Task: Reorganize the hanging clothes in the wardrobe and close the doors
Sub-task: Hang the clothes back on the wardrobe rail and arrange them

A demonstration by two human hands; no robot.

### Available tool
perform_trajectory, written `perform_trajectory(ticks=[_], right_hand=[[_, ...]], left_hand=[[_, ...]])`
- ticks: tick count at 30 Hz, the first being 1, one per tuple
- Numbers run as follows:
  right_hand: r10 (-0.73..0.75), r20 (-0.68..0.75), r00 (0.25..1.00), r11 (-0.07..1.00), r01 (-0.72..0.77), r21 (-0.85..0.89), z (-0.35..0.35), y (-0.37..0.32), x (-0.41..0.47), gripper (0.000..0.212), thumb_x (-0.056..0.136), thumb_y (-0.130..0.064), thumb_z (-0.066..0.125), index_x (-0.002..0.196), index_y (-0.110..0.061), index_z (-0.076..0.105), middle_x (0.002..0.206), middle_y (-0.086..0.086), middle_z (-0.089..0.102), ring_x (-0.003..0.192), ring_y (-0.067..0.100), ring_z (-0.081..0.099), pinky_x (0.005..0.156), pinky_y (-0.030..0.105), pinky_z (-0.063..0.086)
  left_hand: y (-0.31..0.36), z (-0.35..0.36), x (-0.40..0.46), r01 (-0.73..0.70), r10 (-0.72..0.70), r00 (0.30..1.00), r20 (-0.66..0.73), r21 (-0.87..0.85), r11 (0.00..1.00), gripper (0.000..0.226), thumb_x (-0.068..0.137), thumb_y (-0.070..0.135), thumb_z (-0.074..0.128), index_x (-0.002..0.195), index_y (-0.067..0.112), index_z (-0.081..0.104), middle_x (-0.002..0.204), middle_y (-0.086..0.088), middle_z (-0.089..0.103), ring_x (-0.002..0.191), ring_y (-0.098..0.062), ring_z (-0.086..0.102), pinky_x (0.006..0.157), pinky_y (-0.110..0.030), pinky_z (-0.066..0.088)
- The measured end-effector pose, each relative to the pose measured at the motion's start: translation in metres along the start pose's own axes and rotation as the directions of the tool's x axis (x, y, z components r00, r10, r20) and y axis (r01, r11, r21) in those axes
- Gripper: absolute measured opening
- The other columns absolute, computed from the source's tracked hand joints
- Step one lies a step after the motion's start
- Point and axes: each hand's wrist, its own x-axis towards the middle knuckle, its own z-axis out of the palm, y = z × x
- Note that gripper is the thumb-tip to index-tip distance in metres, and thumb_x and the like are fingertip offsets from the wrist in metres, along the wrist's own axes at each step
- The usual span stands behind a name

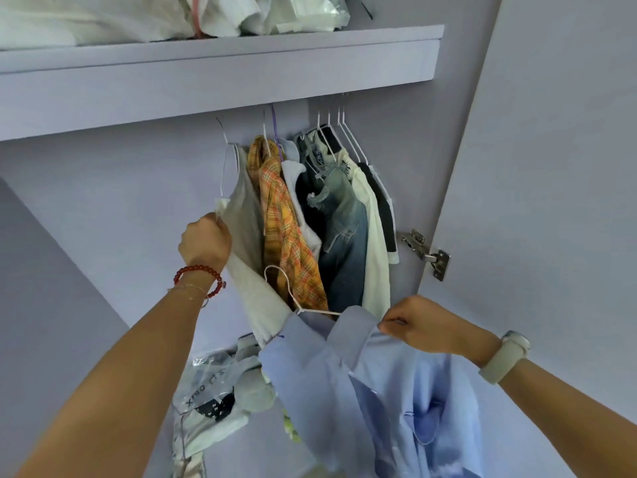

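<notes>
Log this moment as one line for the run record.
left hand: gripping white garment on rail | right hand: holding blue shirt on hanger, off rail | door: open

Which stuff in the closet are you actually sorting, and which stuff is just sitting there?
For the job:
- light blue shirt on its white hanger, in the right hand
- pale garment, in the left hand
- orange plaid shirt
- jeans
- wardrobe door

Just lying about:
- white bundles on the top shelf
- plastic bags below
</notes>
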Motion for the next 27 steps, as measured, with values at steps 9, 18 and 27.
perform_trajectory(ticks=[9, 18, 27], right_hand=[[0.041, -0.239, 0.970, 0.997, -0.055, -0.052, -0.007, -0.091, 0.039, 0.047, 0.092, -0.024, 0.046, 0.048, -0.015, 0.032, 0.054, 0.001, 0.036, 0.059, 0.022, 0.040, 0.055, 0.028, 0.032], [-0.001, -0.426, 0.905, 0.953, -0.128, -0.274, 0.009, -0.137, 0.077, 0.030, 0.095, -0.030, 0.038, 0.100, -0.008, 0.059, 0.106, 0.014, 0.061, 0.098, 0.036, 0.057, 0.068, 0.033, 0.037], [0.097, -0.357, 0.929, 0.964, -0.177, -0.199, 0.043, -0.132, 0.099, 0.032, 0.094, -0.029, 0.040, 0.098, -0.002, 0.057, 0.105, 0.018, 0.061, 0.096, 0.038, 0.057, 0.068, 0.033, 0.038]], left_hand=[[-0.075, -0.039, 0.001, 0.031, -0.019, 0.998, -0.061, 0.199, 0.979, 0.020, 0.091, 0.000, 0.037, 0.101, -0.005, 0.054, 0.087, -0.033, 0.060, 0.084, -0.047, 0.057, 0.063, -0.038, 0.034], [-0.128, -0.067, 0.004, 0.045, -0.025, 0.998, -0.061, 0.343, 0.938, 0.030, 0.089, -0.005, 0.037, 0.116, 0.000, 0.046, 0.083, -0.029, 0.060, 0.078, -0.045, 0.058, 0.061, -0.038, 0.035], [-0.164, -0.093, 0.005, 0.081, -0.040, 0.992, -0.119, 0.365, 0.928, 0.036, 0.084, -0.008, 0.041, 0.116, 0.006, 0.050, 0.078, -0.023, 0.060, 0.073, -0.042, 0.059, 0.059, -0.036, 0.035]])
